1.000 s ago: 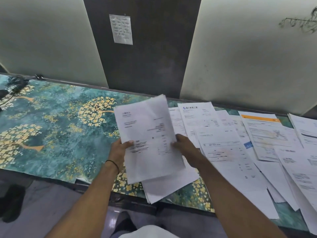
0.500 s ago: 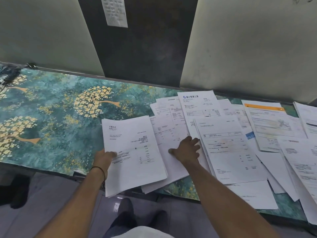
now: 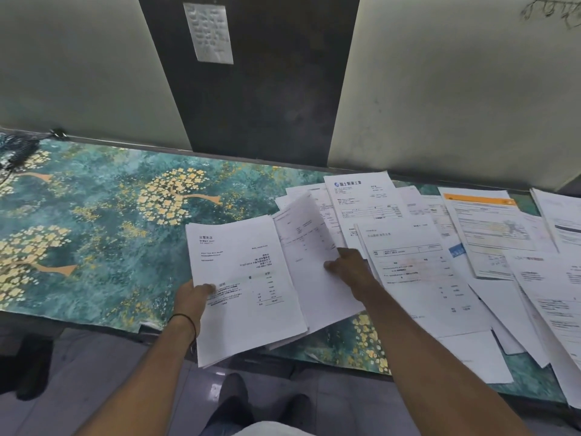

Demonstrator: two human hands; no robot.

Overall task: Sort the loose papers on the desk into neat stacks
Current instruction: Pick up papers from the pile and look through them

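My left hand [image 3: 191, 298] grips the lower left edge of a thin stack of white printed sheets [image 3: 245, 287], which hangs over the desk's front edge. Just to its right, my right hand [image 3: 350, 269] pinches a single sheet [image 3: 309, 247] and lifts its left side off the pile. Many loose papers [image 3: 408, 272] lie overlapping across the right half of the desk, among them one with a blue logo [image 3: 361, 196] and one with an orange header [image 3: 484, 228].
The desk has a teal cover with gold tree patterns [image 3: 94, 221], bare of papers on its left half. A dark cable bundle [image 3: 19, 149] sits at the far left corner. Wall panels rise behind the desk. My feet [image 3: 261, 404] show below the front edge.
My right hand went from resting flat on a sheet to pinching and raising it. Earlier both hands held the stack up; now only the left holds it, low at the desk edge.
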